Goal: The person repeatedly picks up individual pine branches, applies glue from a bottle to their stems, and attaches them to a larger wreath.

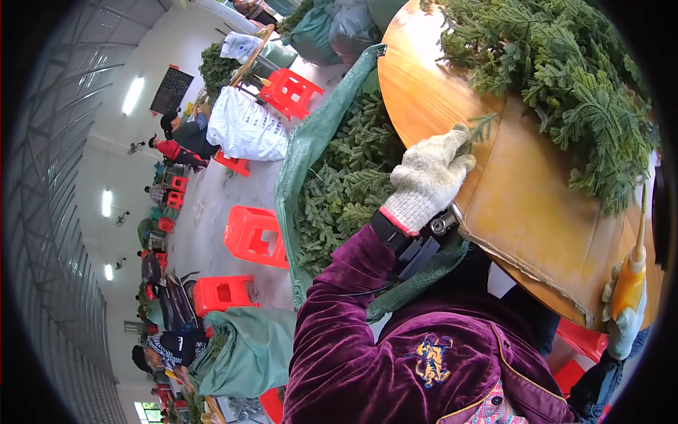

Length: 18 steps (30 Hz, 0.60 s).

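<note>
Head view: one green needled sprig [483, 128] is being grasped by the left hand [431, 171], one yellow nozzled bottle [628, 288] by the right [626, 332].

A purple velvet jacket [378, 385], yellow-piped along its front edge, bears a gold-and-navy embroidered emblem [433, 360]; a pink patterned garment [487, 404] shows beneath. The left hand [433, 166] wears an off-white knit glove with a red-edged cuff [400, 217], beside a black wrist strap [388, 232].

A green sprig [483, 128] and a yellow nozzled bottle [628, 288] are held well apart.
</note>
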Motion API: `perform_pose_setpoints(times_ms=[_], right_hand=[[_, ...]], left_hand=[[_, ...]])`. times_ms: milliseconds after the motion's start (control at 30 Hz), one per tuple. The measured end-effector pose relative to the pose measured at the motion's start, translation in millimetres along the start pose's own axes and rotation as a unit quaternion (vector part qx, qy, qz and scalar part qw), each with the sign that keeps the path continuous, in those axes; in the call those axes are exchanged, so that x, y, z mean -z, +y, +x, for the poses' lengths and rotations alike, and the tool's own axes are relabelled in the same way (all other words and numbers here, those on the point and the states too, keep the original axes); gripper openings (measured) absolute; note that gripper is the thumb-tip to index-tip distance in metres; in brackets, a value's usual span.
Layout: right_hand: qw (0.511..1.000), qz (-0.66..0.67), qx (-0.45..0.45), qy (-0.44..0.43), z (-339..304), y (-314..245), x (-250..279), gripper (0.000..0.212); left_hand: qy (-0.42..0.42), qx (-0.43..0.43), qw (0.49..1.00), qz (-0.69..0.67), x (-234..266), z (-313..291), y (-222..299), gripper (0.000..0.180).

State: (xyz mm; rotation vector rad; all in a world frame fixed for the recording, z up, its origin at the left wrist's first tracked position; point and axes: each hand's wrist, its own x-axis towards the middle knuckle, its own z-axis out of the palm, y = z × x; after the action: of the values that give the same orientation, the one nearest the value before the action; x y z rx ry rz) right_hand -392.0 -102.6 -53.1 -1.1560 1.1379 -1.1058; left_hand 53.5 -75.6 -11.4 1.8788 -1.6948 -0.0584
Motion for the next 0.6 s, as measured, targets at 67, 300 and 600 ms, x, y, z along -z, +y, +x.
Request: perform_pose_setpoints(times_ms=[67, 300, 600], right_hand=[[1.000, -0.017, -0.011, -0.021, 1.6, 0.1, -1.0, 0.145], [0.993, -0.051, -0.072, -0.084, -0.1, -15.8, 12.9, 0.131], [0.983, -0.109, -0.024, -0.147, -9.5, -49.1, 0.5, 0.105]], left_hand=[[0.014, -0.021, 0.999, -0.045, 4.1, -1.3, 2.5, 0.040], [-0.064, -0.279, 0.958, -0.033, 12.9, 4.5, 45.0, 0.059], [-0.248, -0.207, 0.946, -0.019, -2.7, 13.1, 58.6, 0.085]])
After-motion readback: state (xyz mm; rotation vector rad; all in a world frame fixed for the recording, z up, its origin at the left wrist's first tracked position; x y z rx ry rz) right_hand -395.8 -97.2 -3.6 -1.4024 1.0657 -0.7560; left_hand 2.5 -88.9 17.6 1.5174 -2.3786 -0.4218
